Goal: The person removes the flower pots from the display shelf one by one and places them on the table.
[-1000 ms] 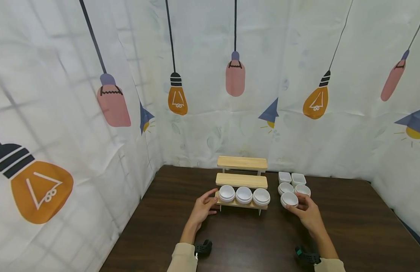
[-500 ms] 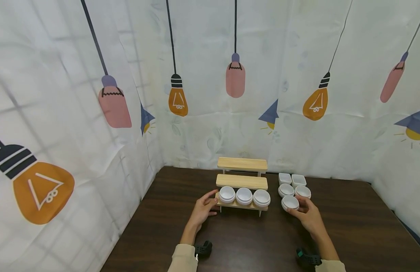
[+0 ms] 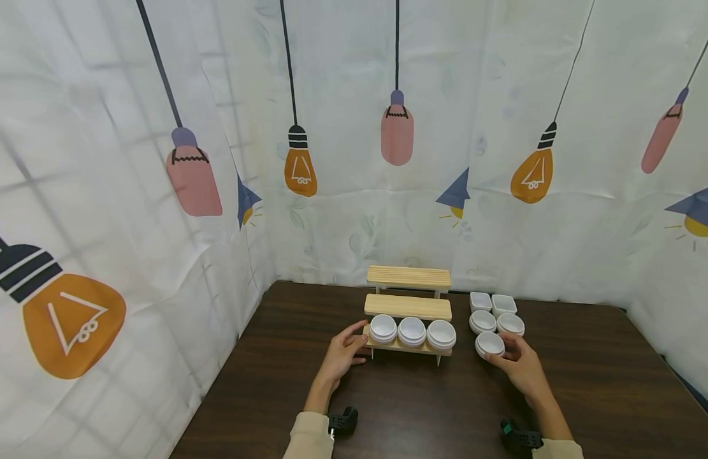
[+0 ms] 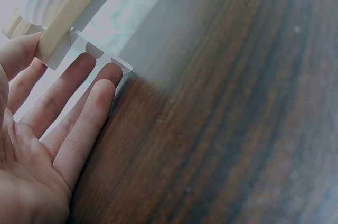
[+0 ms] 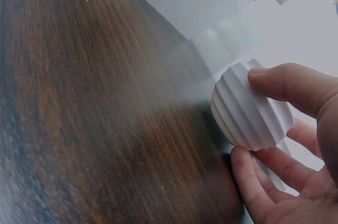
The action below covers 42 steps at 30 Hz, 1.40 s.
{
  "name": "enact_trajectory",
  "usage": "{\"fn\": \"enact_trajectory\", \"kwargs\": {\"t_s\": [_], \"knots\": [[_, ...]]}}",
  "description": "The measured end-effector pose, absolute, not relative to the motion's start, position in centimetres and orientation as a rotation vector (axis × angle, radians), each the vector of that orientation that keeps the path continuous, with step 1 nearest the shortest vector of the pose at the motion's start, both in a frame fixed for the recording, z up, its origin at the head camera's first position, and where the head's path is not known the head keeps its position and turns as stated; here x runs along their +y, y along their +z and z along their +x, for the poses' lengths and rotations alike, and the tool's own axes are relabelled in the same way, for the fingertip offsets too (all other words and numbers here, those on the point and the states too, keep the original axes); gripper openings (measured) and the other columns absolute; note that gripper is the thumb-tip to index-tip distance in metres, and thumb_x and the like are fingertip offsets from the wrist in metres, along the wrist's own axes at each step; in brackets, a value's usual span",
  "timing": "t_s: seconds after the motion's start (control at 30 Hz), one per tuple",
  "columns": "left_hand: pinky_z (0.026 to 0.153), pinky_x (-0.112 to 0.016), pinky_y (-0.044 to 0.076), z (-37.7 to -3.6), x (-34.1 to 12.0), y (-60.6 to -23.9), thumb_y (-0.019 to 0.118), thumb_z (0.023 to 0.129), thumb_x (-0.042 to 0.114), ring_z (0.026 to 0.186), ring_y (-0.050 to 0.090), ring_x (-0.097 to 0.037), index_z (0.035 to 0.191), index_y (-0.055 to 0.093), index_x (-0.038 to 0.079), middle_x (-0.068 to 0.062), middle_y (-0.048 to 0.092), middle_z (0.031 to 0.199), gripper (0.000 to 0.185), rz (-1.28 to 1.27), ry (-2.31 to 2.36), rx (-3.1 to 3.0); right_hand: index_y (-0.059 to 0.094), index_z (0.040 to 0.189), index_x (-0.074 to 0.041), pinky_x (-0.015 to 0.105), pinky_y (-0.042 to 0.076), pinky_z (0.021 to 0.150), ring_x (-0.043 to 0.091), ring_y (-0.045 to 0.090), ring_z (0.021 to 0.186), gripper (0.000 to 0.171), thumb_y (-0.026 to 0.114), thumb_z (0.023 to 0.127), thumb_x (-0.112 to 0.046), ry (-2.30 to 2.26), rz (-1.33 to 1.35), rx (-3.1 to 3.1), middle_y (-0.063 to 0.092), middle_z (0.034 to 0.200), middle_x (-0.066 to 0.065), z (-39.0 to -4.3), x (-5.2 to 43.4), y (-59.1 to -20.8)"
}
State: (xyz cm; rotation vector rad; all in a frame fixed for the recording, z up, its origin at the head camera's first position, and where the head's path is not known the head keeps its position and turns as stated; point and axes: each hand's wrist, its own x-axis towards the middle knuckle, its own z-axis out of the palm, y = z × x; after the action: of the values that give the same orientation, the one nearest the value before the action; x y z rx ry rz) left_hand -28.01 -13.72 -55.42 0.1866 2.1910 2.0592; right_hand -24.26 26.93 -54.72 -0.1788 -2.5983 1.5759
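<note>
A three-tier stand with pale wooden shelves (image 3: 408,307) stands on the dark table. Three white round bowls (image 3: 411,331) sit in a row on its lowest shelf. My left hand (image 3: 338,356) is at that shelf's left end, thumb in front and index finger behind, holding the edge; in the left wrist view its other fingers (image 4: 84,123) are nearly straight beside the clear leg. To the right of the stand, my right hand (image 3: 522,370) pinches a white ribbed bowl (image 5: 251,108) between thumb and fingers. The bowl is upright in the head view, low over or on the table; I cannot tell which.
Just beyond the held bowl are two more round white bowls (image 3: 482,321) and, behind them, two square white dishes (image 3: 503,304). The upper two shelves show bare wood. A white curtain (image 3: 331,242) with printed lamps hangs behind the table (image 3: 411,408).
The right hand and its bowl have shifted slightly toward me, widening the gap to the bowls behind. My left hand stays at the shelf's end.
</note>
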Motion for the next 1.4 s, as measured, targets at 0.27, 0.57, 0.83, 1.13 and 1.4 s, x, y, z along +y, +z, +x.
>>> {"fn": "enact_trajectory", "kwargs": {"t_s": [0.27,0.57,0.83,1.13,1.4], "knots": [[0.079,-0.036,0.062,-28.11,-13.75,-55.48,0.063,0.103,0.030,0.103,0.073,-0.031,0.148,0.055,0.017,-0.012,0.074,0.117,0.047,0.198,2.063,2.195,0.051,0.142,-0.003,0.021,0.050,0.076,0.006,0.058,0.099,0.064,0.081,0.090,-0.025,1.535,-0.181,-2.643,0.060,0.136,0.024,-24.30,26.85,-54.80],[0.078,-0.036,0.062,-28.03,-13.74,-55.51,0.063,0.103,0.030,0.100,0.073,-0.025,0.148,0.056,0.020,-0.012,0.073,0.119,0.046,0.183,2.068,2.188,0.049,0.145,-0.004,0.021,0.050,0.077,0.008,0.058,0.104,0.066,0.080,0.091,-0.029,1.541,-0.191,-2.660,0.059,0.138,0.024,-24.36,26.87,-54.90],[0.080,-0.037,0.062,-28.01,-13.75,-55.42,0.063,0.103,0.030,0.098,0.073,-0.021,0.148,0.055,0.020,-0.013,0.073,0.120,0.046,0.186,2.075,2.178,0.048,0.145,-0.003,0.020,0.049,0.078,0.029,0.059,0.118,0.066,0.078,0.093,-0.030,1.525,-0.184,-2.659,0.058,0.139,0.025,-24.40,26.77,-55.10],[0.079,-0.036,0.062,-28.05,-13.80,-55.52,0.063,0.103,0.030,0.100,0.073,-0.025,0.148,0.055,0.019,-0.011,0.073,0.116,0.047,0.186,2.074,2.181,0.047,0.146,-0.003,0.021,0.050,0.077,0.032,0.058,0.120,0.068,0.078,0.093,-0.032,1.528,-0.184,-2.656,0.057,0.140,0.026,-24.42,26.65,-55.13],[0.079,-0.035,0.062,-28.00,-13.80,-55.52,0.063,0.103,0.030,0.099,0.073,-0.024,0.148,0.055,0.019,-0.010,0.073,0.116,0.047,0.185,2.075,2.176,0.047,0.147,-0.003,0.021,0.050,0.078,0.029,0.059,0.118,0.069,0.078,0.093,-0.032,1.525,-0.194,-2.665,0.058,0.140,0.025,-24.29,26.64,-54.97]]}}
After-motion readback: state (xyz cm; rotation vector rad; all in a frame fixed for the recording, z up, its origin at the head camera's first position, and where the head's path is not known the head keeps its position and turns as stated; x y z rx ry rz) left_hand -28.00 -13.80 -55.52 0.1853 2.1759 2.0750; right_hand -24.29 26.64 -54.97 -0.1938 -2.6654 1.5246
